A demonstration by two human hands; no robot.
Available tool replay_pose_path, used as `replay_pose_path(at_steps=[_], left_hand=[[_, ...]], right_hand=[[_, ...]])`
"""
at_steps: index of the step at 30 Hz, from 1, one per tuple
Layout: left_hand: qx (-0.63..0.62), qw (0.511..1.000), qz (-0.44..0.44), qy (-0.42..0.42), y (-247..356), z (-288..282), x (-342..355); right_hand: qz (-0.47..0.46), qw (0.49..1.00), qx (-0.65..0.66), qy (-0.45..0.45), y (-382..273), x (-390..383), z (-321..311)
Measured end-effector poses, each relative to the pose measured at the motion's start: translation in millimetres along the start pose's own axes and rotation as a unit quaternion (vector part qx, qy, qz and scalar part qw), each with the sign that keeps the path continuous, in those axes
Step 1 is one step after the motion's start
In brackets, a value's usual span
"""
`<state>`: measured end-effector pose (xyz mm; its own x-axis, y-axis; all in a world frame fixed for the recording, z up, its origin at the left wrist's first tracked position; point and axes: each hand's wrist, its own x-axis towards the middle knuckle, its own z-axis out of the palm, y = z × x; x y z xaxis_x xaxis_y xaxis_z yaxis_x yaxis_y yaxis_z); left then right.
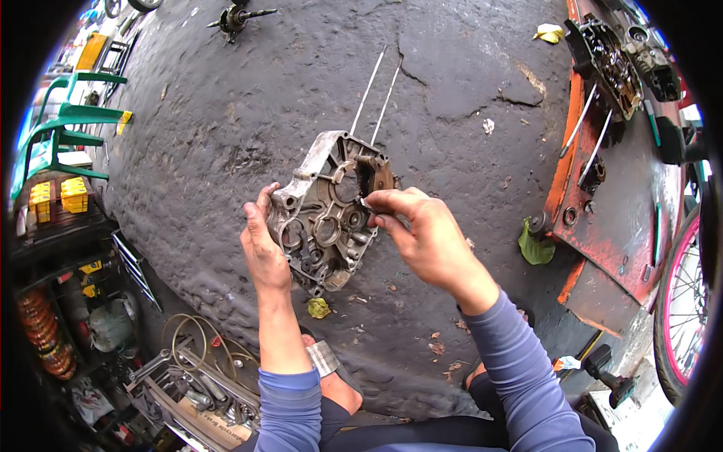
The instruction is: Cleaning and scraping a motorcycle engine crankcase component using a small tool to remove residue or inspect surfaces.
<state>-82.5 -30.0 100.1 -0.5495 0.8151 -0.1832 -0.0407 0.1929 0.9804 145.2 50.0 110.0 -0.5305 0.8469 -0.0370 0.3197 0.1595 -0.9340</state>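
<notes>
A grey metal engine crankcase half (305, 188), with round bearing seats and two long thin studs sticking out of its far end, is held up over the dark floor. My left hand (263, 245) grips its left edge, fingers curled behind the casting and thumb along the side. At the right side of the casting is my right hand (422, 230), its thumb and fingers pinched together near the inner wall. A small pale bit shows at those fingertips, too small to name.
An orange-red metal bench (610, 233) with engine parts (606, 64) stands at right, beside a pink-rimmed wheel (685, 301). A gear shaft (235, 19) lies far off. A toolbox (199, 418) is near left, below a green chair (71, 113).
</notes>
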Motion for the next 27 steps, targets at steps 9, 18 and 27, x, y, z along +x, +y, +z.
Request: replay_pose_path(at_steps=[9,18,27], left_hand=[[-0.027,0.994,-0.066,0.081,-8.1,-1.6,-0.6],[0.007,0.996,-0.043,0.083,5.4,10.8,-7.9],[0.084,0.992,-0.040,0.087,16.6,15.2,-8.5]], right_hand=[[0.078,0.829,0.536,0.142,-21.5,11.5,61.7],[-0.052,0.922,0.360,0.132,-11.4,22.4,88.8],[0.120,0.852,0.497,0.113,-27.2,30.5,89.9]])
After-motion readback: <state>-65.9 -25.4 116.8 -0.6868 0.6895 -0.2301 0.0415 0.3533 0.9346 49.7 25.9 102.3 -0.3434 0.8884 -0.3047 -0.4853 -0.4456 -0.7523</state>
